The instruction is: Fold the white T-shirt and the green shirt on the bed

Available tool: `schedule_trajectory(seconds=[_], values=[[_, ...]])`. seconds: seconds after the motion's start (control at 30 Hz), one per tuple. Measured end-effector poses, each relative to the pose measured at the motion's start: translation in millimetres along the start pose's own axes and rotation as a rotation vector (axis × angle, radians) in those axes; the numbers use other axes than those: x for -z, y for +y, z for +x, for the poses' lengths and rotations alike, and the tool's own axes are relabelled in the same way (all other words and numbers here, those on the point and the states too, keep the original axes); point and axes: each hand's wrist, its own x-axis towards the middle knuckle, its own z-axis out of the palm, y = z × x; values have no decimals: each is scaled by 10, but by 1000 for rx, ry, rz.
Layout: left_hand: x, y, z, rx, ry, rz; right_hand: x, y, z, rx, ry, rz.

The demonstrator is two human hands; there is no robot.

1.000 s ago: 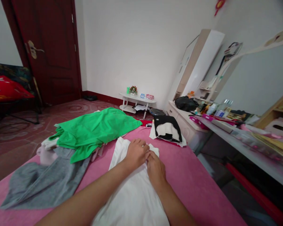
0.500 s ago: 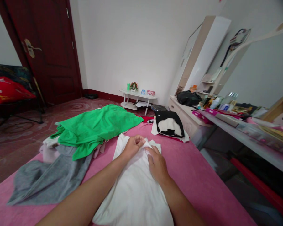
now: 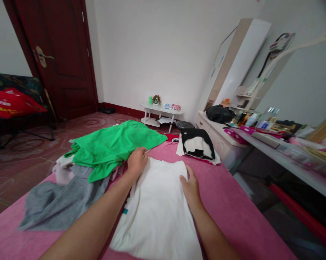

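Observation:
A white shirt (image 3: 163, 206) lies folded lengthwise on the pink bed cover (image 3: 219, 202), its far end almost straight. My left hand (image 3: 138, 160) pinches the far left corner, fingers closed on the cloth. At the far right edge, my right hand (image 3: 191, 186) grips the fabric with the thumb on the near side; its fingertips are partly hidden. A small teal tag (image 3: 125, 211) sticks out along the shirt's left side. Left of my left hand, a green garment (image 3: 116, 141) is spread over other clothes, and a grey garment (image 3: 62, 202) lies nearer me.
Folded black-and-white clothes (image 3: 198, 144) are stacked at the bed's far right corner. A dressing table (image 3: 282, 148) crowded with bottles and boxes runs along the right. Beyond the bed stands a low white table (image 3: 163, 109). A red bag (image 3: 13, 103) rests on a chair at left.
My hands were together at the middle of the shirt's bunched far end. They have moved apart to its two sides, and that end now lies flat and wider.

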Motion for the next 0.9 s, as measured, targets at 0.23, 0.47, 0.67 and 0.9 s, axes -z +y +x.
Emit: schedule_trajectory(seconds=[0.23, 0.47, 0.67, 0.9], values=[[213, -100, 108, 47, -443, 209, 5, -46, 6, -85, 27, -17], [155, -247, 185, -46, -507, 19, 105, -233, -22, 81, -88, -330], [11, -394, 190, 1, -493, -26, -164, -1010, -559, 369, -512, -633], [35, -395, 205, -4, -447, 86, -425, -1466, -1296, 560, -1550, -78]])
